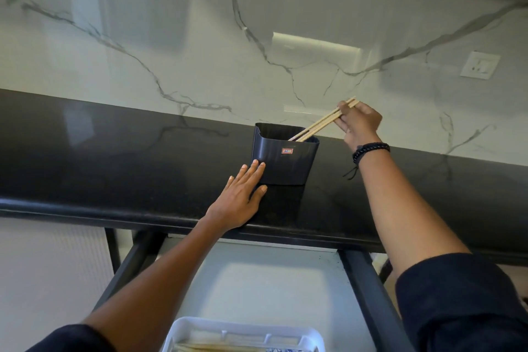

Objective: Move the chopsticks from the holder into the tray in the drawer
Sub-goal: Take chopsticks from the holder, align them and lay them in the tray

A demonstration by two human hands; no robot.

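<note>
White plastic compartmented tray (245, 333), sitting at the near edge inside the open pale-floored drawer (257, 280) with dark side rails, pale stick-like items lying in it, too cut off to identify. Glossy black stone countertop (114, 157), running above the drawer. Left hand (240, 200), lying flat on the countertop, fingers extended and together, fingertips touching the lower left side of the holder, gripping nothing. Dark ribbed plastic holder (285, 160), rounded-square, standing upright on the countertop, small red-bordered label facing the camera. Light wooden chopsticks (323, 121), leaning rightward, lower ends sitting inside the holder. Right hand (360, 126), wearing a black beaded bracelet (371, 148), fingers pinching the chopsticks' upper ends. White grey-veined marble backsplash (257, 37), standing behind, carrying a white wall socket (480, 64).
</note>
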